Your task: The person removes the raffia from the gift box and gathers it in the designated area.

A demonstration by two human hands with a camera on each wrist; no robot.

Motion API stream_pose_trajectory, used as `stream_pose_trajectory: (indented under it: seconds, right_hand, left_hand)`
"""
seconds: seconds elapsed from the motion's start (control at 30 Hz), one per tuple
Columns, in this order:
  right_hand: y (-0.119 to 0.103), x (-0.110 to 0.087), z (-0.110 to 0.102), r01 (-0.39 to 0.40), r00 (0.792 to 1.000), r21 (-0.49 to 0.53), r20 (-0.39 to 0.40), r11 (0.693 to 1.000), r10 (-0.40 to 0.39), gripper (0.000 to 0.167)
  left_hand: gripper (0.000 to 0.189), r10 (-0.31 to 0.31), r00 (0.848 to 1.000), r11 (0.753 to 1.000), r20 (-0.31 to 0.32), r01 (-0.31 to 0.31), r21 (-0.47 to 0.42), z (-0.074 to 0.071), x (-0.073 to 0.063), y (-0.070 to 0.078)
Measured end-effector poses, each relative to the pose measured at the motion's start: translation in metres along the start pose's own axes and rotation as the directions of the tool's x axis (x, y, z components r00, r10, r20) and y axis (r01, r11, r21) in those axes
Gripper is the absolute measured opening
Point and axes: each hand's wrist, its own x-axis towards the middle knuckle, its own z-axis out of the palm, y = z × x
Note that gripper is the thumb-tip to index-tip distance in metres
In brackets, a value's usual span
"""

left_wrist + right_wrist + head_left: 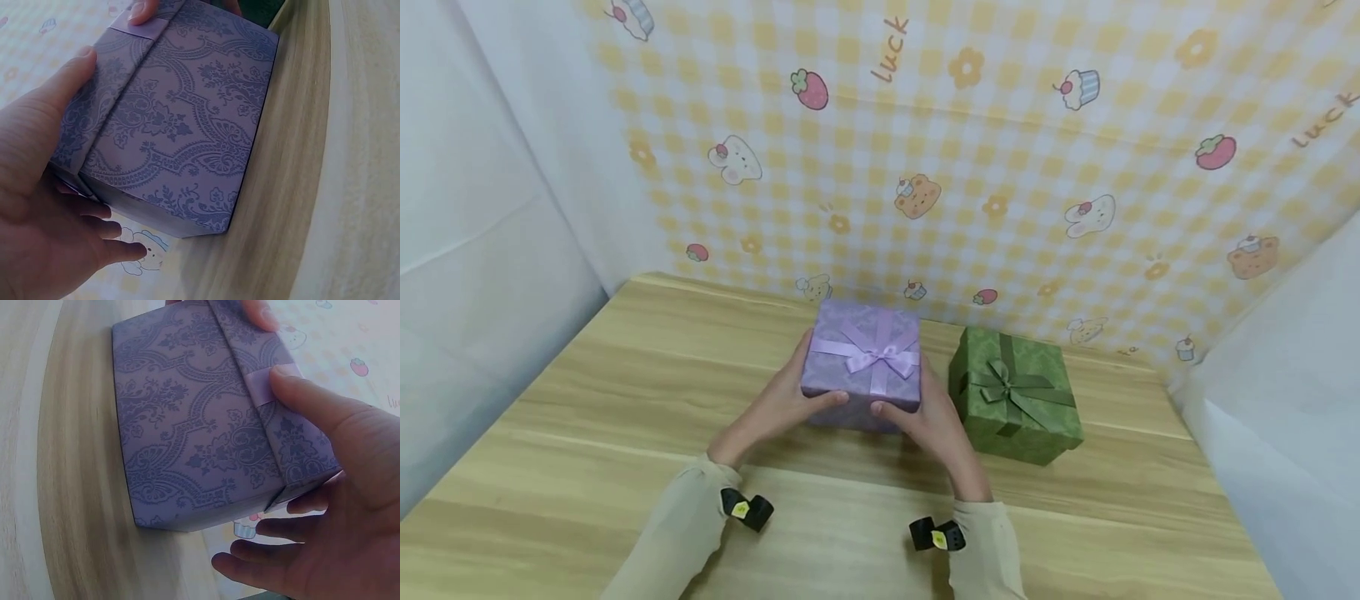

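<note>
A purple gift box [861, 417] with a damask pattern stands on the wooden table, its lid [835, 325] tied with a lilac ribbon and bow. From the left, my left hand [784, 398] grips the lid, with the thumb on its front edge and the fingers along the side. My right hand [934, 412] holds the opposite side, its thumb [306, 394] on the ribbon at the lid's front. Both wrist views show the lid seated on the box. Some lower fingers [119, 251] stand off the box's wall.
Right of the purple box stands a green gift box [1018, 396] with a dark green ribbon and bow. Behind is a yellow checked cloth [850, 167] with cartoon prints. White sheets [490, 208] hang at both sides of the table [625, 392].
</note>
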Motion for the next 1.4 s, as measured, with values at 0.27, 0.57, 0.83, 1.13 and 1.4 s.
stream_pose_trajectory:
  seconds: [0.27, 0.57, 0.83, 1.13, 1.4]
  right_hand:
    - [-0.003, 0.002, -0.001, -0.008, 1.0, 0.008, 0.008, 1.0, 0.008, 0.098]
    - [-0.007, 0.0, -0.002, -0.002, 1.0, -0.001, -0.021, 1.0, 0.002, 0.101]
    - [-0.008, 0.0, -0.002, -0.022, 0.999, -0.021, -0.036, 1.0, 0.021, 0.105]
    - [-0.01, -0.002, -0.003, 0.074, 0.994, 0.02, -0.088, 0.997, -0.072, 0.104]
    - [-0.012, -0.003, -0.004, 0.119, 0.989, 0.037, -0.091, 0.992, -0.116, 0.103]
  left_hand:
    - [0.109, -0.023, 1.0, 0.999, -0.009, 0.023, 0.043, -0.004, 0.001, 0.006]
    - [0.11, 0.025, 0.999, 0.998, -0.036, -0.022, 0.057, -0.004, 0.003, 0.01]
    - [0.111, 0.038, 0.998, 0.997, -0.059, -0.034, 0.062, -0.005, 0.002, 0.013]
    - [0.112, 0.042, 0.996, 0.997, -0.078, -0.037, 0.065, -0.005, -0.002, 0.02]
    - [0.112, 0.027, 0.996, 0.997, -0.081, -0.021, 0.077, -0.006, -0.006, 0.024]
